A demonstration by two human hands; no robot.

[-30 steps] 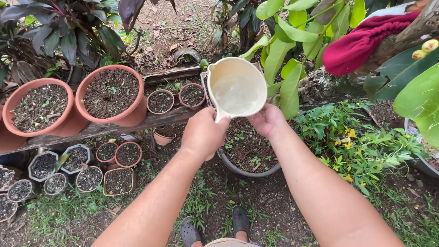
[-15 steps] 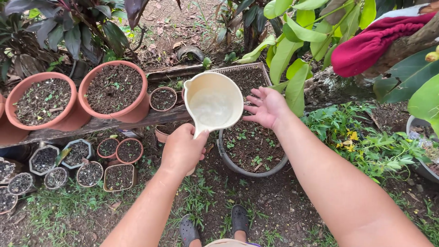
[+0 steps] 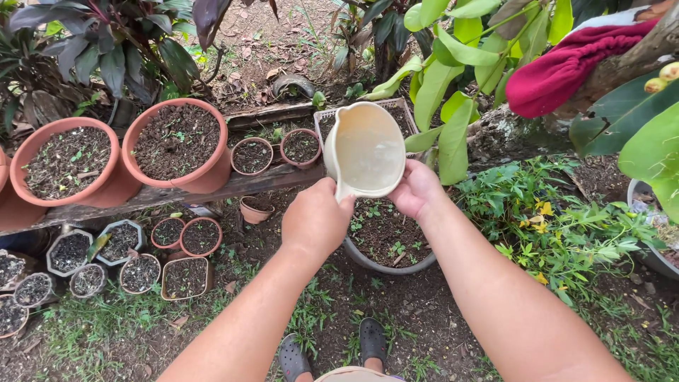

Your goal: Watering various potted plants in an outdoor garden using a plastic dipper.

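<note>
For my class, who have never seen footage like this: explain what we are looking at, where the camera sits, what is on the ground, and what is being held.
The camera is worn on a person's head and looks down, so the two bare arms are their own. The left hand grips the handle of a cream plastic scoop holding water; the right hand steadies its side. Below it stands a grey pot of soil with small seedlings. To the left, two large terracotta pots sit on a wooden plank, with little pots on the ground. The person's dark shoes show at the bottom.
</note>
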